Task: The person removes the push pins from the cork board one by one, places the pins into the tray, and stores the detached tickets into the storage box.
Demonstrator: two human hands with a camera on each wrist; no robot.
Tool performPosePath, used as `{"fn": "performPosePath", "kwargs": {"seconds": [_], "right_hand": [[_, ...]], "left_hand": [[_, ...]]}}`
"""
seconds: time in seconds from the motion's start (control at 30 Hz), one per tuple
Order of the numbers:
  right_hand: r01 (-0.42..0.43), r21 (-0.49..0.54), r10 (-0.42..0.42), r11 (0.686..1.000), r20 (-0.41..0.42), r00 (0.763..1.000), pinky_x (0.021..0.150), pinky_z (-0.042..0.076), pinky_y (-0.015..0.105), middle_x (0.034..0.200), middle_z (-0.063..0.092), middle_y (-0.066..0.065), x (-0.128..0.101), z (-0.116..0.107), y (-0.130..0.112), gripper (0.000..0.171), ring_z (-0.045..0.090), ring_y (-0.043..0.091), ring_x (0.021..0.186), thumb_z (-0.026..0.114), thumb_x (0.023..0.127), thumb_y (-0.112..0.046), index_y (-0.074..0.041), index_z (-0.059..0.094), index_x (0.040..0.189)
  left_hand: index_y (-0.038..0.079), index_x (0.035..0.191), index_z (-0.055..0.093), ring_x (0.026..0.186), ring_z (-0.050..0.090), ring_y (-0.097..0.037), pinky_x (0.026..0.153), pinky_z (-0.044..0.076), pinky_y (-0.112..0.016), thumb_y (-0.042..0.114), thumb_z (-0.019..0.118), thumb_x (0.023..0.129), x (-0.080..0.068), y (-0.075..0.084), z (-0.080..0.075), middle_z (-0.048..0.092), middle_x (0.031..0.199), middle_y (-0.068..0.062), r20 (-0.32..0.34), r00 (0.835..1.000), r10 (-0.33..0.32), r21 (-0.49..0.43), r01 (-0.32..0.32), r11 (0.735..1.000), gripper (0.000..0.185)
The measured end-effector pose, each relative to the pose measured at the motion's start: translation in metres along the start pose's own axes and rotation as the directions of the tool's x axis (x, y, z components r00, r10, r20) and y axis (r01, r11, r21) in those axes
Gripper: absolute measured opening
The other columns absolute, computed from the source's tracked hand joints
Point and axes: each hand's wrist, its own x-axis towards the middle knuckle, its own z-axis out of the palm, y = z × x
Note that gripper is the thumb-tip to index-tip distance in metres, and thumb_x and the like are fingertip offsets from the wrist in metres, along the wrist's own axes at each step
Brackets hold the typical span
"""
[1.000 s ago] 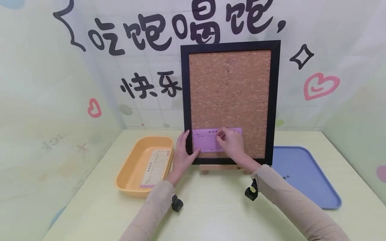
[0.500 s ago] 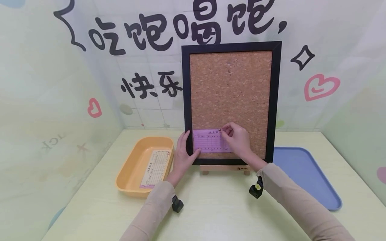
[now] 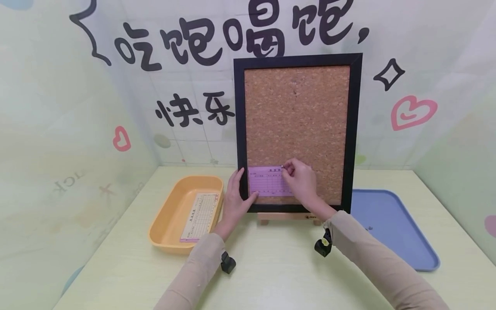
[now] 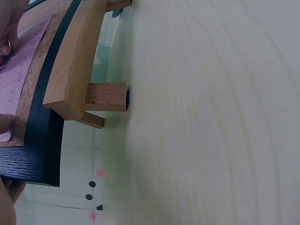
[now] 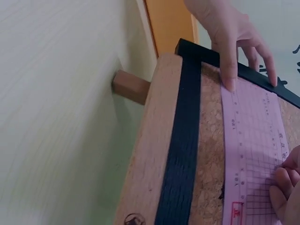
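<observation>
A cork board (image 3: 298, 116) in a black frame (image 3: 239, 129) stands upright on a wooden easel (image 3: 288, 216). A pink printed slip (image 3: 267, 183) lies against its lower left corner. My left hand (image 3: 235, 196) rests its straight fingers along the frame's left edge, and its thumb presses the slip's lower left corner. My right hand (image 3: 288, 172) pinches a small pin (image 3: 283, 166) at the slip's top edge and covers the slip's right part. The right wrist view shows the left hand (image 5: 229, 33) on the slip (image 5: 255, 140). The left wrist view shows the easel (image 4: 75, 70) from the side.
A yellow tray (image 3: 170, 211) at the left of the board holds a printed paper slip (image 3: 201, 215). A blue tray (image 3: 391, 224) lies at the right with a few tiny dark things (image 3: 368, 227) in it. The pale table (image 3: 271, 267) is walled in on three sides.
My right hand drew back to the right off the slip, which uncovered the pin, then came back a little so its fingertips are on the pin. The left hand has stayed put.
</observation>
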Motion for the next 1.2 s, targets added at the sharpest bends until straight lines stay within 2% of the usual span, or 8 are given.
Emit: {"fn": "performPosePath", "kwargs": {"seconds": [0.4, 0.63, 0.9, 1.07, 1.2], "right_hand": [[-0.054, -0.016, 0.055, 0.998, 0.047, 0.997, 0.044, 0.034, 0.024, 0.06, 0.056, 0.003, 0.005, 0.0, -0.001, 0.003, 0.047, 0.014, 0.048, 0.062, 0.078, -0.006, -0.004, 0.064, 0.079], [-0.04, -0.028, 0.042, 0.999, 0.056, 0.998, 0.046, 0.035, 0.025, 0.061, 0.057, 0.003, 0.005, -0.003, 0.0, 0.004, 0.048, 0.014, 0.05, 0.062, 0.078, -0.007, -0.003, 0.064, 0.078], [0.058, -0.049, -0.048, 0.997, 0.181, 0.982, 0.046, 0.036, 0.024, 0.063, 0.056, 0.003, 0.011, -0.011, 0.002, 0.004, 0.046, 0.013, 0.052, 0.059, 0.08, -0.005, -0.003, 0.063, 0.083], [0.062, -0.033, -0.053, 0.998, 0.234, 0.971, 0.044, 0.032, 0.023, 0.061, 0.055, 0.002, 0.014, -0.015, 0.002, 0.006, 0.043, 0.011, 0.049, 0.059, 0.081, -0.005, -0.003, 0.064, 0.084], [0.067, -0.026, -0.058, 0.997, 0.244, 0.968, 0.043, 0.031, 0.022, 0.061, 0.055, 0.002, 0.013, -0.016, 0.001, 0.007, 0.041, 0.01, 0.048, 0.059, 0.082, -0.005, -0.003, 0.065, 0.085]], "left_hand": [[0.008, 0.138, 0.031, 0.125, 0.037, -0.031, 0.102, 0.034, -0.04, 0.011, 0.075, 0.073, 0.0, -0.001, 0.0, 0.035, 0.138, -0.018, -0.008, 1.0, 0.012, 0.004, -0.012, 1.0, 0.079], [0.008, 0.139, 0.03, 0.126, 0.037, -0.03, 0.102, 0.034, -0.039, 0.012, 0.075, 0.074, 0.001, 0.002, 0.0, 0.034, 0.139, -0.017, 0.003, 1.0, 0.006, -0.001, -0.006, 1.0, 0.079], [0.008, 0.139, 0.03, 0.126, 0.037, -0.031, 0.102, 0.034, -0.041, 0.012, 0.074, 0.075, 0.001, 0.002, 0.001, 0.034, 0.139, -0.018, -0.003, 1.0, 0.006, -0.009, -0.006, 1.0, 0.078], [0.009, 0.139, 0.029, 0.126, 0.037, -0.03, 0.102, 0.034, -0.041, 0.012, 0.074, 0.075, 0.0, 0.0, 0.0, 0.034, 0.139, -0.017, -0.001, 1.0, 0.003, -0.003, -0.003, 1.0, 0.078], [0.009, 0.139, 0.029, 0.126, 0.037, -0.03, 0.102, 0.033, -0.041, 0.013, 0.074, 0.075, -0.001, 0.001, -0.001, 0.033, 0.139, -0.017, 0.008, 1.0, -0.003, -0.01, 0.003, 1.0, 0.078]]}}
